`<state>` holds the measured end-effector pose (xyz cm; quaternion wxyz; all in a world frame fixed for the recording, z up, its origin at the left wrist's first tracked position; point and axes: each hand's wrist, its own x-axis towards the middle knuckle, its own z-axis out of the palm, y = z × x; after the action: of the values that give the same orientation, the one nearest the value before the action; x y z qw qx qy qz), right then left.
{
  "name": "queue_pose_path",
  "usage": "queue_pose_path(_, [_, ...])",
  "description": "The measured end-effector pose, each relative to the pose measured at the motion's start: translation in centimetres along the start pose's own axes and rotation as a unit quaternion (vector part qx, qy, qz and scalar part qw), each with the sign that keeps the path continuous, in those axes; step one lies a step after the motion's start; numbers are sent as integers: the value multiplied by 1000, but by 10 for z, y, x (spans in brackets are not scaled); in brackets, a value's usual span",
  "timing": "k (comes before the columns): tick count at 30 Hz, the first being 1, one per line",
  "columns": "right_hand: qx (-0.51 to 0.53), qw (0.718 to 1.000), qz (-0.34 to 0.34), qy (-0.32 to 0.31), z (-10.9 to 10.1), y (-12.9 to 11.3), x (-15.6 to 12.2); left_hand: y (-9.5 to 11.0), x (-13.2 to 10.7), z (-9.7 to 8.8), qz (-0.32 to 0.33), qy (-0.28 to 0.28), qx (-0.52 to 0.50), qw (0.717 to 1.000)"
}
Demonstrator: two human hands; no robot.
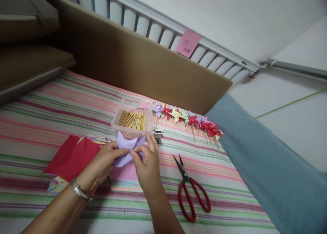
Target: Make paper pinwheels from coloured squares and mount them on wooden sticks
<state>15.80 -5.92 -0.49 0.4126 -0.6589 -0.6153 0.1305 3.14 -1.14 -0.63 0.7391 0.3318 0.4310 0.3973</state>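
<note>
Lilac paper (130, 144) is held in the head view above a pink stack (122, 174) that it and the hands partly cover: the left hand (106, 159) pinches one side, the right hand (147, 160) pinches near the middle, fingertips hiding the centre. Beside the tub (130, 133), a silvery thing (158, 136) is hard to make out.
</note>
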Motion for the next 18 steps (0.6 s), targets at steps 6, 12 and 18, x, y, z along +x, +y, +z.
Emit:
queue_pose_path(6, [-4, 1000, 12, 3, 0, 0, 0, -2, 2, -4, -9, -30, -9, 999])
queue_pose_path(12, [-17, 1000, 22, 12, 5, 0, -2, -1, 2, -5, -8, -13, 24, 1000])
queue_pose_path(18, [-25, 1000, 2, 15, -11, -5, 2, -3, 6, -12, 7, -23, 95, 995])
